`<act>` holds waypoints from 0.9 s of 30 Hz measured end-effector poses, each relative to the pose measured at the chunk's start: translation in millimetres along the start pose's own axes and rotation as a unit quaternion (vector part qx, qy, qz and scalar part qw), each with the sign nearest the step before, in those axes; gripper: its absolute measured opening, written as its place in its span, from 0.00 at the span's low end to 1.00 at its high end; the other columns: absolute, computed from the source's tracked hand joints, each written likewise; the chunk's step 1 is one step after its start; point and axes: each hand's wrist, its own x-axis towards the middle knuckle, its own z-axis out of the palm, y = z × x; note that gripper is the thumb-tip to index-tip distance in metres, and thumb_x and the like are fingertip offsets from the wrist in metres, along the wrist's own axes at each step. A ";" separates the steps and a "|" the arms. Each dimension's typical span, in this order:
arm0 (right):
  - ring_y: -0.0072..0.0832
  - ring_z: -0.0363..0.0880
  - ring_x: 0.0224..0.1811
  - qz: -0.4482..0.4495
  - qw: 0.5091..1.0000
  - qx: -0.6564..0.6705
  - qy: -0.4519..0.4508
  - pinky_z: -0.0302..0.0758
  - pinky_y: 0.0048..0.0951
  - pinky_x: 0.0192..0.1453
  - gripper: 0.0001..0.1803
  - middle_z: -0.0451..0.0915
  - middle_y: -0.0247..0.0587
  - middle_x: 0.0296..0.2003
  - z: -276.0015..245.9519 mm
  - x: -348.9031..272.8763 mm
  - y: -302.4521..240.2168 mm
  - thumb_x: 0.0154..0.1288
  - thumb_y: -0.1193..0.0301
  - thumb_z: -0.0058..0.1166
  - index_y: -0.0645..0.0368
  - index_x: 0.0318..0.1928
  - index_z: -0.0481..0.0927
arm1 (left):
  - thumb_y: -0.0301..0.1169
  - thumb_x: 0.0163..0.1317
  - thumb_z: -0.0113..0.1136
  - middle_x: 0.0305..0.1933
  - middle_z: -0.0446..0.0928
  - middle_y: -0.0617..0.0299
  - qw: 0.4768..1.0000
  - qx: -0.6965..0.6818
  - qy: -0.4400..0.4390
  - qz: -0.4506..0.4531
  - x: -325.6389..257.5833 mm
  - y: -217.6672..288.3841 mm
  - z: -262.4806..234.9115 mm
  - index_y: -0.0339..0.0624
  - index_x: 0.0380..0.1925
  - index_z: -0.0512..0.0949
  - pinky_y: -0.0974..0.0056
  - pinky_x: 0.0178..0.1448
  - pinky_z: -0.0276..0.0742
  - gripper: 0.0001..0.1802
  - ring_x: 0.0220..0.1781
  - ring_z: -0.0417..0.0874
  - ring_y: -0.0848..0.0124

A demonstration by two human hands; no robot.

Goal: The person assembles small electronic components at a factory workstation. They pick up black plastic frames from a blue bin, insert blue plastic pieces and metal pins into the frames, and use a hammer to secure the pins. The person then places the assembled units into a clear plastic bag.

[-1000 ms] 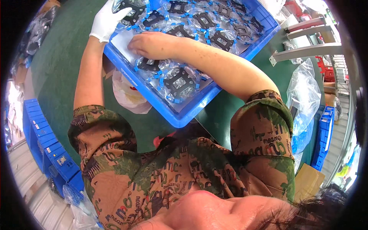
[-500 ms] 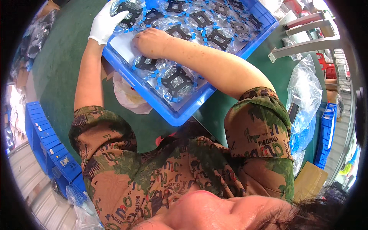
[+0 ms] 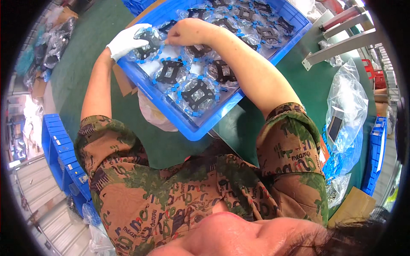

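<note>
My left hand [image 3: 124, 42], in a white glove, grips the edge of a black square frame part [image 3: 149, 46] with blue tabs and clear plastic film, at the left rim of a blue plastic bin [image 3: 194, 133]. My bare right hand [image 3: 185, 32] is over the bin just right of that part. Its fingers are drawn together at the part's edge; whatever they pinch is too small to make out. More such black frame parts lie in the bin, among them one [image 3: 171, 71] below my hands and another [image 3: 197, 94] in the near corner.
The bin rests on a green table [image 3: 230, 123]. A pale plastic bag [image 3: 156, 113] sits by its near left side. To the right are a metal bracket [image 3: 333, 49] and clear plastic bags [image 3: 348, 102]. Blue storage bins [image 3: 64, 153] stand at the left.
My left hand has come nearer with the black frame part. My right hand has lifted from the near left of the bin and moved farther away, uncovering the frame parts below it.
</note>
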 end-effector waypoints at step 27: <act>0.43 0.87 0.48 -0.059 0.996 0.014 0.068 0.81 0.43 0.57 0.18 0.89 0.41 0.43 2.9 -1.7 1.9 0.73 0.51 0.54 0.45 0.50 0.89 | 0.35 0.58 0.68 0.56 0.81 0.63 0.957 0.083 -0.243 -0.132 30.2 22.4 -0.1 0.42 0.64 0.75 0.62 0.67 0.74 0.32 0.58 0.78 0.71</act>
